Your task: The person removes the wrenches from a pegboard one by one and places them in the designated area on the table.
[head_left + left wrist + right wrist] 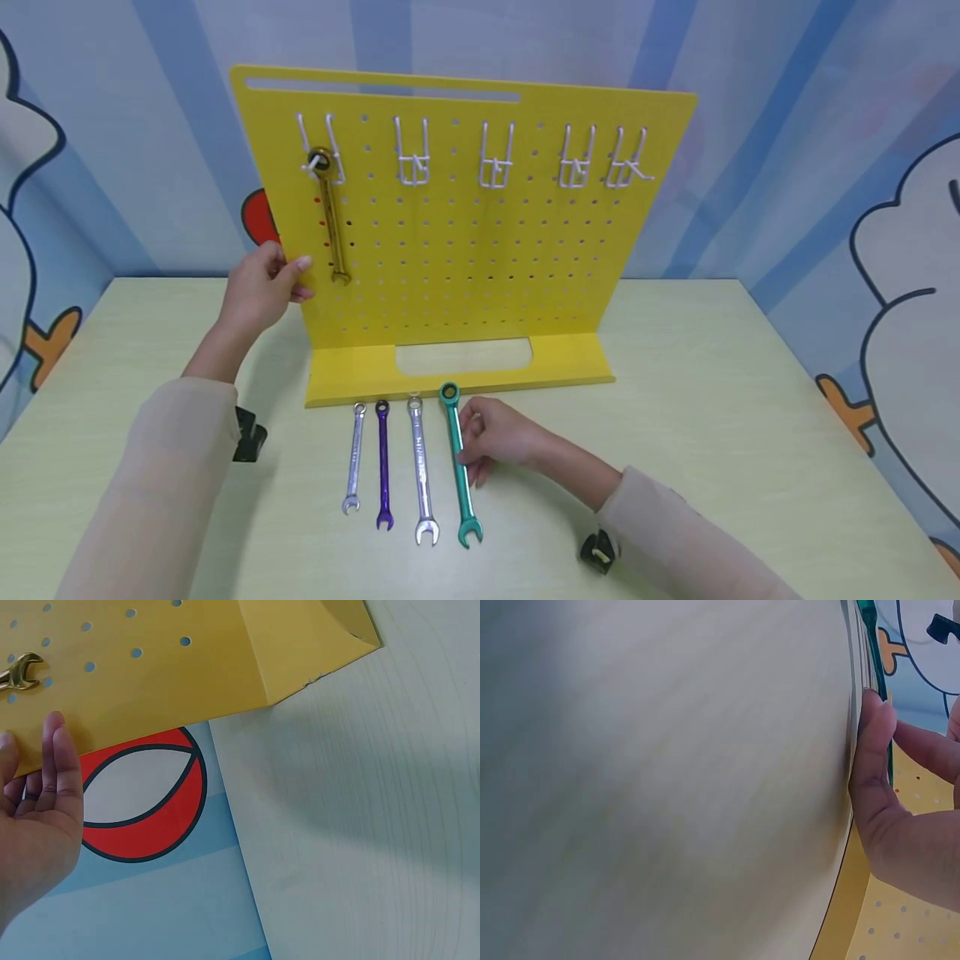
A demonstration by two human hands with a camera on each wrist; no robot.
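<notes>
In the head view my left hand (pixel 258 287) grips the left edge of a yellow pegboard (pixel 465 300), thumb in front. My right hand (pixel 501 433) pinches a green combination wrench (pixel 454 433) by its shaft, ring end toward the board; whether it is lifted off the table I cannot tell. To its left lie a large silver wrench (pixel 422 467), a purple wrench (pixel 384 467) and a small silver wrench (pixel 355 458), roughly parallel. A gold wrench (pixel 332 221) hangs by its ring end from the leftmost hook of the board.
Several white wire hooks (pixel 413 167) line the board's upper part, the ones right of the gold wrench bare. The board's foot (pixel 352 379) stands on a pale wooden table (pixel 720 433). Behind rises a blue striped wall (pixel 480 42) with cartoon drawings.
</notes>
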